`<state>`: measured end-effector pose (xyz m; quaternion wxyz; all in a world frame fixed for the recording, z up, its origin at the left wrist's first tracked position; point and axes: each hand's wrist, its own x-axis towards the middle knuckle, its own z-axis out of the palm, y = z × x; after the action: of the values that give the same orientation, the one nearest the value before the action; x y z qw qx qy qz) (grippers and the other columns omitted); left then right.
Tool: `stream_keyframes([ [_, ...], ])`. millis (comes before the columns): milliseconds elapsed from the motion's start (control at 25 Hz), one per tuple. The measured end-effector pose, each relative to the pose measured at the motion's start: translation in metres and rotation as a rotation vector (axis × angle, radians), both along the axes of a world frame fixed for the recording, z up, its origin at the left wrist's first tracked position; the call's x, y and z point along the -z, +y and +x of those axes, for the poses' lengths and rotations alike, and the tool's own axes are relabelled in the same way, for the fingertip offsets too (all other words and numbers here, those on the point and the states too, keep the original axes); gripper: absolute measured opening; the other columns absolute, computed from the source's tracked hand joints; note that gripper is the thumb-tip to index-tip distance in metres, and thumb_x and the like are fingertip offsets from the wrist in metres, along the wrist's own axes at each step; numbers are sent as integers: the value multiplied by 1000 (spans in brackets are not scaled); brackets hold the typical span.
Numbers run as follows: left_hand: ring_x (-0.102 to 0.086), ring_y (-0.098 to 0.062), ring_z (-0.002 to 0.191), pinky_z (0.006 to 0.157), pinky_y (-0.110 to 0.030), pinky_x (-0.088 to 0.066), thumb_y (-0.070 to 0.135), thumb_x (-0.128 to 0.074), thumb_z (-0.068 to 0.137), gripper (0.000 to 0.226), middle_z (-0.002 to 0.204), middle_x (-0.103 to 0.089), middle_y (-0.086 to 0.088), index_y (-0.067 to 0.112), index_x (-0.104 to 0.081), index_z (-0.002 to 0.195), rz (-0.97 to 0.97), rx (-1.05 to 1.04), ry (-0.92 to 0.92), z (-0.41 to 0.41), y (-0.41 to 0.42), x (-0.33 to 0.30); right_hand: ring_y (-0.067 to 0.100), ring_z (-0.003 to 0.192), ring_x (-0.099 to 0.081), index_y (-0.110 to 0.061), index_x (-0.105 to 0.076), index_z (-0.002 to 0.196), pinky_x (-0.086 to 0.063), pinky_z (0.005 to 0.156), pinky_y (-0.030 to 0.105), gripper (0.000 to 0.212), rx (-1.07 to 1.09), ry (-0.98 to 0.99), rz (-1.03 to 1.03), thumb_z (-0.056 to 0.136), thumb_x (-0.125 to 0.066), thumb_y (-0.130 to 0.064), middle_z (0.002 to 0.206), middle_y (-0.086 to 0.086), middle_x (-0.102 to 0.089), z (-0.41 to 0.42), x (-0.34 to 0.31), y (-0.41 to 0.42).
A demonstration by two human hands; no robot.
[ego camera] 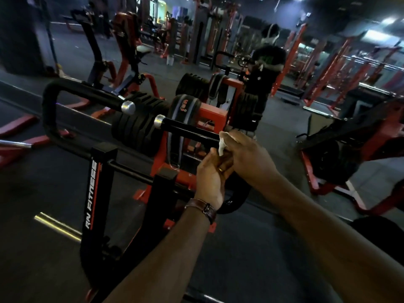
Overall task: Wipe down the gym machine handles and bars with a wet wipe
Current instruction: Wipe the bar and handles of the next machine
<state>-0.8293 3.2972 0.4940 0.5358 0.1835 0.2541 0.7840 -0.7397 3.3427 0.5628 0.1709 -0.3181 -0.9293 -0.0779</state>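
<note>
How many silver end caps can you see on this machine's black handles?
2. One silver end cap tips the far looped handle; the other tips the near handle the right hand wipes. Others may be hidden.

A stack of black weight plates (140,125) sits loaded on the machine's red frame (213,115). A padded belt (182,119) with grey edging hangs over that frame beside the plates. A black upright post (95,193) bears white lettering reading RN FITNESS. A brown leather strap (204,207) circles one wrist. Red racks (328,68) stand across the dim room.
</note>
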Motion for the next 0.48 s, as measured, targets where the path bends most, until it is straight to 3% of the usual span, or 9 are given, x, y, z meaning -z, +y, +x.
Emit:
stream_keyframes([
  [80,-72,-18,91,81,-31,-53,29,-45,106,38,94,-75,-6,19,-80,96,-31,-51,24,16,-5,-1,23,124,-53,-12,-51,141,-42,102,26,48,-20,211,-155,94,-50,-3,140,6,-52,11,5,0],
  [200,-70,-22,100,81,-30,-54,28,-48,104,35,107,-74,-12,4,-70,117,-83,-104,64,41,-15,-4,26,127,-51,-6,-59,134,-27,97,12,44,24,408,-232,94,-45,5,137,12,-57,25,15,-10],
  [280,-69,-21,106,89,-32,-53,23,-49,104,31,113,-73,-11,6,-69,120,-89,-147,63,53,-21,-7,25,119,-57,-6,-61,130,-33,92,14,42,29,445,-193,93,-45,7,129,13,-60,36,15,-16],
  [360,-66,-22,116,103,-38,-49,20,-49,103,30,122,-71,-11,7,-67,124,-82,-212,80,68,-28,-7,11,93,-64,-13,-70,107,-42,77,17,38,56,454,-206,91,-45,10,103,6,-67,54,10,-25],
  [440,-64,-24,119,108,-43,-46,16,-53,102,28,123,-70,-11,6,-68,123,-117,-282,108,86,-37,-5,-2,66,-61,-21,-64,72,-43,61,12,40,100,654,-391,88,-47,12,71,-4,-63,74,7,-38],
  [480,-65,-26,118,108,-45,-47,15,-55,100,26,122,-70,-12,5,-69,121,-139,-312,115,97,-43,-3,-3,68,-64,-18,-65,72,-49,64,11,37,118,847,-615,91,-49,9,70,-1,-66,85,7,-44],
])
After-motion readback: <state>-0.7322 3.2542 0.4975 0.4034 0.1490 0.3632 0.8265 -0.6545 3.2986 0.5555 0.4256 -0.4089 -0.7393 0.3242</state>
